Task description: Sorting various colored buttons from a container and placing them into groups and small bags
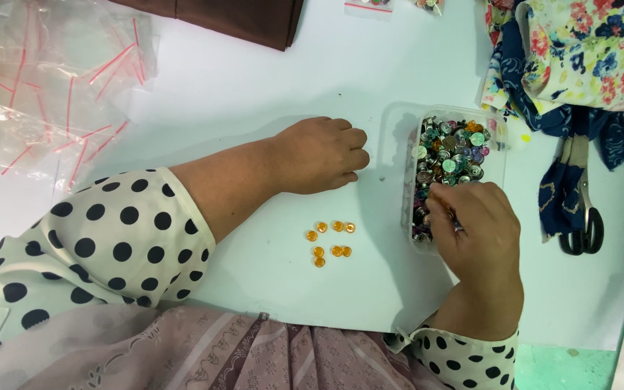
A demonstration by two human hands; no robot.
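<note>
The right hand (474, 235) reaches into the clear box of mixed buttons (453, 162) near the table's (269, 87) right edge, fingers pinched together among them. The left hand (319, 154) rests on the table, fingers curled, holding nothing, just above the orange buttons (330, 240).

This looks like a small sewing or craft workroom. A white worktable (254, 79) carries a clear tub of mixed buttons (451, 162); right of the tub lie floral fabric (594, 50) and scissors (583, 217), and far left of it, small zip bags (45, 87).
</note>
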